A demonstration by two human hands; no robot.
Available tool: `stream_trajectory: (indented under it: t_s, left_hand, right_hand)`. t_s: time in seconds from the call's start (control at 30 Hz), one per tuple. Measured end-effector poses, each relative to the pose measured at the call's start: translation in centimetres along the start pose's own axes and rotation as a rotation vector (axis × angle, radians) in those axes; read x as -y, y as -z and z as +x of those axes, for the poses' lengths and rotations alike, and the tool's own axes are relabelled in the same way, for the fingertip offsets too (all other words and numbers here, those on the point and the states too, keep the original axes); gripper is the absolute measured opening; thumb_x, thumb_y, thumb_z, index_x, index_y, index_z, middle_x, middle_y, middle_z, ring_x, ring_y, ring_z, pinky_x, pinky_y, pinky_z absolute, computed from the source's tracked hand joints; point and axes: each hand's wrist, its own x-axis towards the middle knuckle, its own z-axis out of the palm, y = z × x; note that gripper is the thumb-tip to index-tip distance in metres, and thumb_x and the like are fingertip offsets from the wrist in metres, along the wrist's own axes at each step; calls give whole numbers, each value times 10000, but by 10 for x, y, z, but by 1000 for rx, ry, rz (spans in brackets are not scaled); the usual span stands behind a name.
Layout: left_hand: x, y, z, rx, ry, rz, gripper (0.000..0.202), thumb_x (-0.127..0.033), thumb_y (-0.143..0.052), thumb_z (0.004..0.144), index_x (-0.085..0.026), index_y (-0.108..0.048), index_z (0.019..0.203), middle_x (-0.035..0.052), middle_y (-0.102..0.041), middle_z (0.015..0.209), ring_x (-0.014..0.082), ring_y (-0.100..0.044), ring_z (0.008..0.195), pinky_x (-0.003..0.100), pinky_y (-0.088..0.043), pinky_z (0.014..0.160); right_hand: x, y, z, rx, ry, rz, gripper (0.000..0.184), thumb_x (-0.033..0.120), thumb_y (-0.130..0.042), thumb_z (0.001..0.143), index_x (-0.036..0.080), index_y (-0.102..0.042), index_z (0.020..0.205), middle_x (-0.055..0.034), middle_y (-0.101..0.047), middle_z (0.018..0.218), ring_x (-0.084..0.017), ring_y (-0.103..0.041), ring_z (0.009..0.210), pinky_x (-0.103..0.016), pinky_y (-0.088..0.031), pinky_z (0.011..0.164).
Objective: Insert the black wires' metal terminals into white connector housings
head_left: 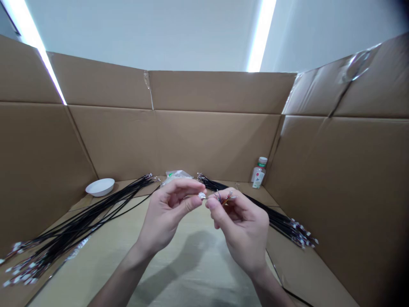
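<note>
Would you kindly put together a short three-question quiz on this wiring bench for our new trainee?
1. True or false: the left hand and the right hand meet over the table, pinching a small white connector and coloured wire ends between them.
2. Which thing stands in the far right corner of the cardboard screen? A) white bowl B) small bottle C) plastic bag
3. Fill in: black cable bundles lie on ____ sides of the hands.

Key
1. True.
2. B: the small bottle; the white bowl sits far left, the plastic bag at the middle back.
3. Both: left bundle, right bundle.
</note>
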Motion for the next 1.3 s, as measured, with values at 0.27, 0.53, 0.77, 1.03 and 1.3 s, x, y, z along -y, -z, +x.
stream_trajectory:
  t_s: [0.27,0.53,0.77,1.03,1.3]
  left_hand:
    - [9,-2,-1,-16,-121,-78,274,-84,-850,822,-276,-795,1009,-31,-728,1000,62,-724,912,114,-603,863]
    - [14,-1,1,-30,-145,-114,262,-97,-877,791,-267,-801,975,-11,-732,990,86,-716,898,147,-620,816]
    - [11,-3,0,-74,-148,-48,216,-153,-900,773,-248,-795,935,20,-740,951,129,-720,849,213,-650,755]
    - [2,3,-2,-48,-334,183,271,-36,-857,781,-252,-809,939,13,-772,898,138,-727,857,202,-643,709]
    - [-9,15,-3,-3,-421,423,196,-79,-807,858,-274,-818,873,-3,-801,816,177,-760,780,316,-641,720]
  right_hand:
    - [0,-1,-1,-29,127,-65,142,161,-707,903,217,-661,780,57,-600,692,-67,-487,574,-219,-432,553]
    - [2,-1,-1,-25,164,-60,158,115,-713,870,215,-652,764,54,-618,702,-76,-519,594,-219,-430,536]
    - [1,0,-1,-2,140,-73,160,130,-714,888,221,-654,772,47,-621,711,-92,-529,612,-241,-438,558]
    - [2,4,0,106,103,-121,134,196,-686,954,225,-668,824,48,-619,744,-85,-528,626,-238,-436,577]
    - [2,1,2,183,-39,-20,205,258,-644,976,206,-632,778,36,-573,695,-76,-448,529,-240,-385,500]
